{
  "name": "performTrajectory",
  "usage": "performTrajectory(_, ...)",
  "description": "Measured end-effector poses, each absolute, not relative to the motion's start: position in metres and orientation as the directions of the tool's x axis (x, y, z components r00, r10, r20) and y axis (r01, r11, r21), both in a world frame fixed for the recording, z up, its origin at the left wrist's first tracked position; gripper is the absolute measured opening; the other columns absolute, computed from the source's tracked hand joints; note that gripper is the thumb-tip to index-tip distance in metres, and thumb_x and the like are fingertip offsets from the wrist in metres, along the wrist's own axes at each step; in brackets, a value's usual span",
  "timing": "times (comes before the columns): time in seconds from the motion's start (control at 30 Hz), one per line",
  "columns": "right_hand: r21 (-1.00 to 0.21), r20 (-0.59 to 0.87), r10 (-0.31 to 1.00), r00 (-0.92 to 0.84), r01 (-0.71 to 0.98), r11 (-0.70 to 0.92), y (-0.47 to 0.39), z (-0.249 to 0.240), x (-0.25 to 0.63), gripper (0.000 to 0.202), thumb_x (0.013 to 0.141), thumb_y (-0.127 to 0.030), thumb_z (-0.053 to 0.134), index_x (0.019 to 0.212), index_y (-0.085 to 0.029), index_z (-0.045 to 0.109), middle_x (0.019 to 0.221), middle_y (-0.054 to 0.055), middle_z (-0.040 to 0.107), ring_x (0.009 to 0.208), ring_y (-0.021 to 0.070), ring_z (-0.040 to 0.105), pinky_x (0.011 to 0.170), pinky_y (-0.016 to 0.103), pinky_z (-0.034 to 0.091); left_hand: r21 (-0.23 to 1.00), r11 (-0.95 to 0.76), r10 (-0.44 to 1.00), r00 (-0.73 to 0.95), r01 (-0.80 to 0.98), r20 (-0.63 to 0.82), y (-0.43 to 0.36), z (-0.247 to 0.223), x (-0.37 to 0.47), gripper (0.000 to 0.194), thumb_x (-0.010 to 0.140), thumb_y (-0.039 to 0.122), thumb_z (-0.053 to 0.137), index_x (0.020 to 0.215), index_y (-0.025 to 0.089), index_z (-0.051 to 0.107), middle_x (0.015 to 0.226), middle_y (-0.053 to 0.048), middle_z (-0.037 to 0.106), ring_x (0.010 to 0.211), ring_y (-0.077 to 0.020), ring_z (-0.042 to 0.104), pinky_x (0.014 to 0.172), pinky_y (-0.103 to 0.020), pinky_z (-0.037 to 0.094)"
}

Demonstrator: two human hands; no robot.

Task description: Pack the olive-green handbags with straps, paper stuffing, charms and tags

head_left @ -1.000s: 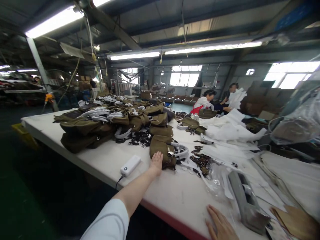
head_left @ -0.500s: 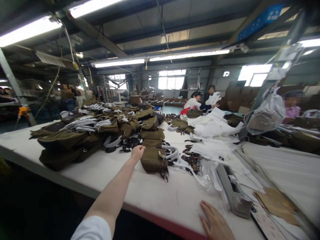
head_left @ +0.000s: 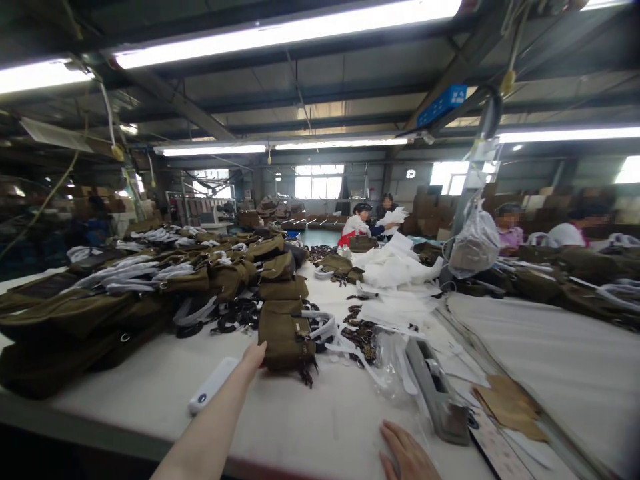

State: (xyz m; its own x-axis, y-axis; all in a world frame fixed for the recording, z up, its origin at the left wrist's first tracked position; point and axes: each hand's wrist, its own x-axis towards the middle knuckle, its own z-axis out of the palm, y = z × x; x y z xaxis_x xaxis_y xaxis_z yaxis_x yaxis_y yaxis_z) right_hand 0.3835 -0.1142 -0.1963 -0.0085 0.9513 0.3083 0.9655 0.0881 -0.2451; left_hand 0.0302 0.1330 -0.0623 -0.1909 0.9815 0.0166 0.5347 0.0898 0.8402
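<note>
An olive-green handbag [head_left: 283, 333] lies on the white table, its wrapped pale handles [head_left: 324, 327] to the right and a dark tassel [head_left: 307, 371] at its near edge. My left hand [head_left: 254, 357] is closed at the bag's lower left edge, fingertips partly hidden there. Beside the left forearm lies a white oblong object [head_left: 214, 387] with a round dark spot. My right hand [head_left: 407, 453] rests near the table's front edge, fingers stretched out and holding nothing. A grey tape dispenser [head_left: 437, 393] stands to its right.
A big pile of olive bags [head_left: 100, 307] covers the left side. Dark straps or chains [head_left: 361, 337], clear plastic [head_left: 395, 363] and white sheets [head_left: 395, 263] lie beyond the right hand. A post carries a hanging plastic bag [head_left: 474, 243]. Co-workers [head_left: 360, 223] are farther back.
The view has turned right. My left hand has come down along the handbag's left edge, toward me. The white oblong object now shows beside my forearm. The right hand stays near the front edge.
</note>
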Motion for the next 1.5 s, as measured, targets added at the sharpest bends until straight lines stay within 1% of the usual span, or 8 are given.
performTrajectory(0.27,-0.568,0.282,0.943,0.176,0.823,0.017,-0.111,-0.175,0.375,0.05,0.084,-0.051,0.052,0.114,-0.016,0.07,0.124,0.014,0.066,0.118,0.0305,0.06,0.106,0.048,0.045,0.923,-0.212,0.944,-0.177,0.322,0.278,0.051,-0.042,0.038,0.049,0.092,0.054,0.041,0.108,0.015,0.065,0.113,-0.014,0.07,0.11,-0.0261,0.064,0.093,-0.035,0.051)
performTrajectory(0.5,-0.996,0.051,0.995,0.09,0.079,0.044,-0.059,-0.083,0.344,0.062,0.088,-0.065,0.042,0.126,-0.019,0.061,0.12,0.012,0.069,0.111,0.0273,0.065,0.09,0.042,0.054,0.989,-0.141,0.989,-0.043,0.054,0.143,-0.071,-0.117,0.063,0.051,0.091,0.054,0.043,0.12,0.017,0.062,0.121,-0.012,0.068,0.121,-0.0256,0.059,0.104,-0.038,0.047)
performTrajectory(0.63,-0.906,-0.044,0.995,0.093,0.415,-0.079,-0.042,-0.06,0.313,0.045,0.066,-0.048,0.076,0.095,-0.013,0.073,0.09,0.011,0.076,0.089,0.0318,0.07,0.079,0.043,0.055,0.955,-0.083,0.972,0.233,0.286,0.015,-0.095,-0.166,0.069,0.045,0.083,0.053,0.054,0.102,0.017,0.071,0.108,-0.013,0.073,0.103,-0.0286,0.066,0.093,-0.039,0.052)
performTrajectory(0.8,-0.808,0.046,0.996,0.077,0.589,-0.008,-0.037,-0.044,0.308,0.039,0.072,-0.047,0.07,0.088,-0.011,0.074,0.086,0.011,0.075,0.082,0.029,0.069,0.073,0.038,0.053,0.915,-0.002,0.92,0.36,0.404,-0.157,-0.085,-0.154,0.045,0.049,0.087,0.056,0.047,0.074,0.014,0.07,0.065,-0.009,0.069,0.061,-0.0235,0.066,0.063,-0.036,0.054)
performTrajectory(0.97,-0.615,0.195,0.971,-0.135,0.754,0.229,-0.038,0.002,0.323,0.032,0.079,-0.045,0.064,0.089,-0.016,0.075,0.085,0.007,0.074,0.083,0.0264,0.066,0.076,0.035,0.05,0.766,-0.379,0.756,-0.303,0.519,0.58,-0.067,-0.087,0.009,0.031,0.093,0.035,0.045,0.111,0.014,0.059,0.119,-0.017,0.062,0.115,-0.0268,0.058,0.1,-0.043,0.046)
performTrajectory(1.07,-0.497,0.21,0.935,-0.285,0.793,0.353,-0.039,0.021,0.325,0.023,0.081,-0.038,0.063,0.085,-0.018,0.074,0.09,0.007,0.073,0.087,0.0242,0.064,0.079,0.033,0.049,0.581,-0.458,0.577,-0.273,0.673,0.77,-0.051,-0.043,-0.002,0.049,0.088,0.033,0.055,0.131,0.013,0.046,0.142,-0.021,0.044,0.136,-0.03,0.04,0.112,-0.049,0.035)
performTrajectory(1.23,-0.379,0.277,0.909,-0.313,0.833,0.402,-0.045,0.031,0.319,0.022,0.087,-0.033,0.055,0.089,-0.017,0.071,0.091,0.007,0.07,0.091,0.0231,0.06,0.084,0.035,0.047,0.464,-0.578,0.782,0.292,0.672,0.551,-0.015,0.008,-0.004,0.025,0.088,0.037,0.055,0.105,0.024,0.067,0.108,-0.007,0.07,0.104,-0.0232,0.063,0.095,-0.036,0.048)
performTrajectory(1.5,-0.329,0.54,0.842,0.02,0.925,0.189,-0.067,0.02,0.308,0.042,0.079,-0.031,0.066,0.118,-0.017,0.059,0.118,0.011,0.062,0.112,0.0279,0.054,0.098,0.043,0.043,0.36,-0.531,0.845,0.508,0.767,0.165,0.027,0.054,0.012,0.023,0.076,0.04,0.062,0.09,0.027,0.074,0.089,-0.003,0.074,0.08,-0.0219,0.065,0.07,-0.03,0.046)
